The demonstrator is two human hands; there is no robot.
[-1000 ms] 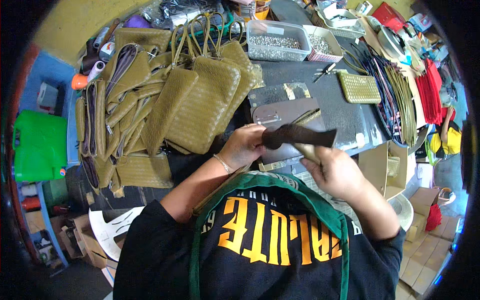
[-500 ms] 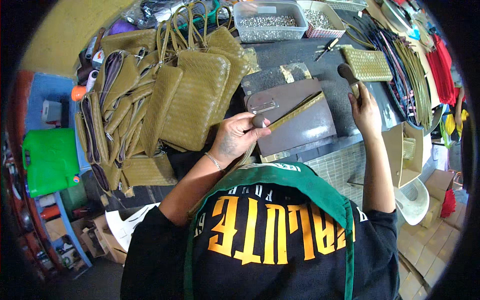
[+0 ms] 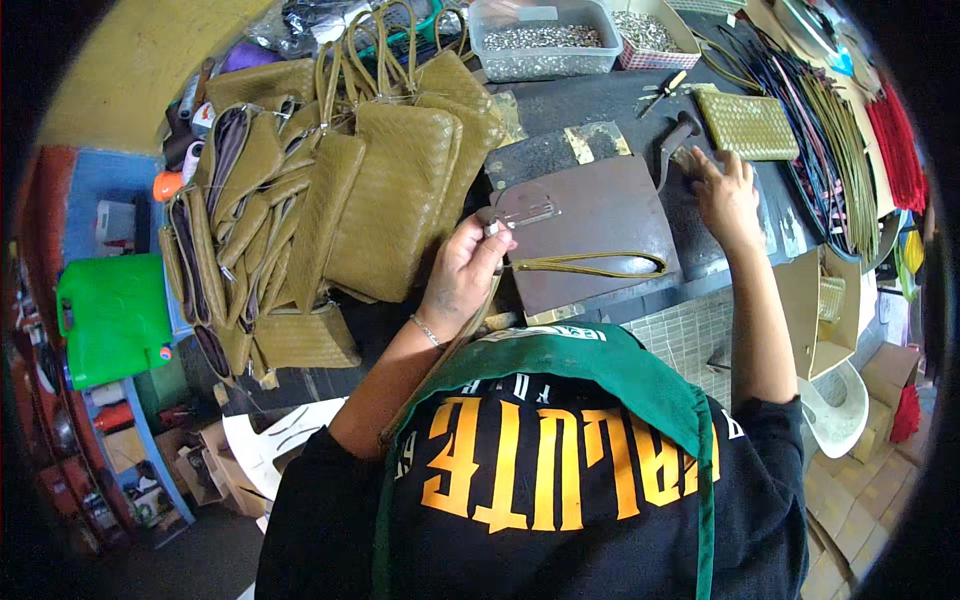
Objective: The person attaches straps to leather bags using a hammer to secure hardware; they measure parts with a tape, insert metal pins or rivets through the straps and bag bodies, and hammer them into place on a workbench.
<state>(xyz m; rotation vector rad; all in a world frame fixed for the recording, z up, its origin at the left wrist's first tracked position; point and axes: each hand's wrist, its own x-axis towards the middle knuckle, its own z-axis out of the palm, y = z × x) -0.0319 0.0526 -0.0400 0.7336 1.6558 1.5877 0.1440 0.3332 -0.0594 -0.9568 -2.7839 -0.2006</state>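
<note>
My left hand is closed at the left edge of a smooth brown board. Its fingertips pinch a short tool with a dark rounded end; the rest is hidden in the fingers. An olive strap loop lies across the board, its narrow end running toward this hand. Beside the fingertips, a small clear plastic piece rests on the board. Over the black mat on the right, my right hand has its fingers spread. A dark-headed hammer lies just beyond those fingertips, its handle partly hidden.
Olive woven pouches are heaped at left. Behind stand a clear tub and a checked box of small metal parts. An awl-like tool, a woven pouch and bundled cords lie at far right.
My right hand has let go of the hammer, which now lies on the mat. The strap loop has swung down flat across the board. My left hand has shifted slightly left.
</note>
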